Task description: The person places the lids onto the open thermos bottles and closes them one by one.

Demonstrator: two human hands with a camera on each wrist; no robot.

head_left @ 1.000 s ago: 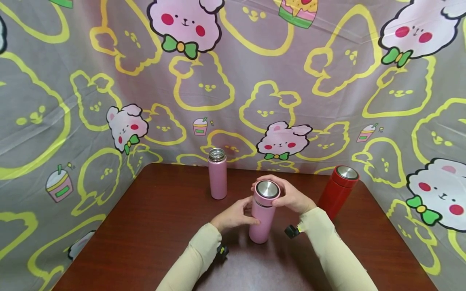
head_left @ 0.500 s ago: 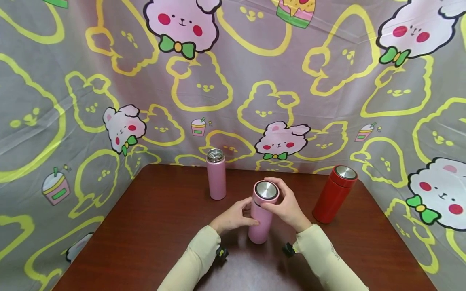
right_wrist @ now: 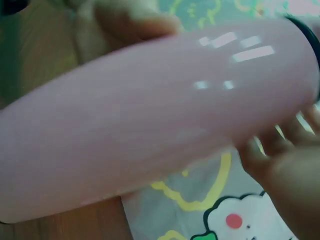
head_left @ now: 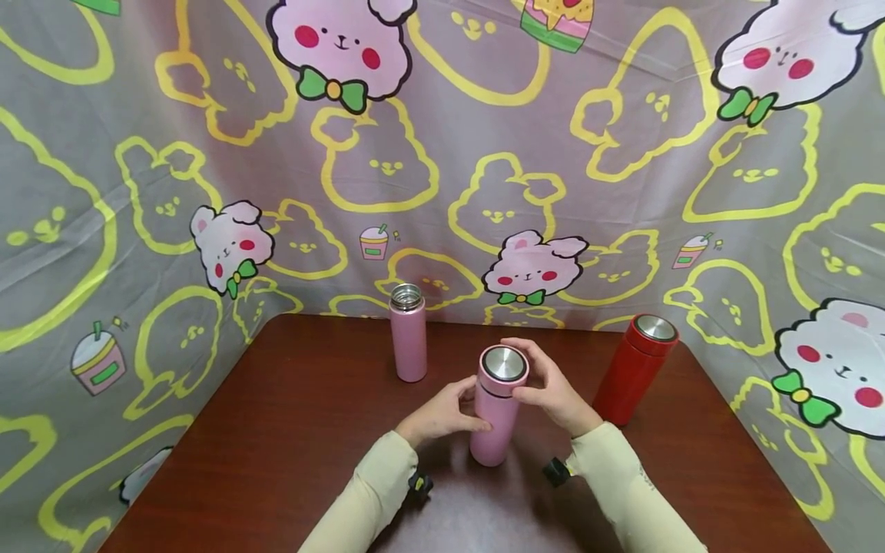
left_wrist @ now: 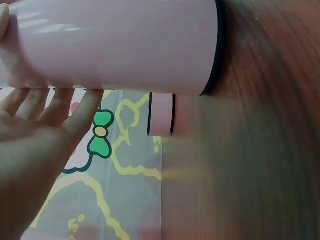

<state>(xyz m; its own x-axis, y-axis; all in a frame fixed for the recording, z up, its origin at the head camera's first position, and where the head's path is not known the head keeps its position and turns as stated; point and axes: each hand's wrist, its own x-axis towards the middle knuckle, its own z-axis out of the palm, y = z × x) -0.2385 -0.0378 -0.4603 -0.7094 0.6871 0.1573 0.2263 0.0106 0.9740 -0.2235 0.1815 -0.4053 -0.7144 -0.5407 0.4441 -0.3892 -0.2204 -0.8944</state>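
A pink thermos flask [head_left: 494, 438] stands upright on the brown table, its pink lid [head_left: 504, 362] topped with a silver disc. My left hand [head_left: 437, 412] grips its body from the left, thumb across the front. On the right, my right hand [head_left: 555, 393] holds the lid, thumb in front and fingers behind. A dark seam shows between lid and body. In the left wrist view the left fingers [left_wrist: 62, 107] lie behind the flask. The right wrist view shows the body, with the right hand's fingers [right_wrist: 280, 142] by its upper end.
Behind to the left stands a second pink flask [head_left: 409, 338], lidless, its steel mouth bare. A red flask [head_left: 632, 376] with its lid on stands at the right. A short pink piece with black edges [left_wrist: 162, 115] shows beyond the held flask. A patterned cloth [head_left: 387, 177] surrounds the table [head_left: 276, 430].
The right hand turned at the lid, its wrist swinging toward me and left, then slightly back right. The left hand kept its hold on the flask, which stayed in place.
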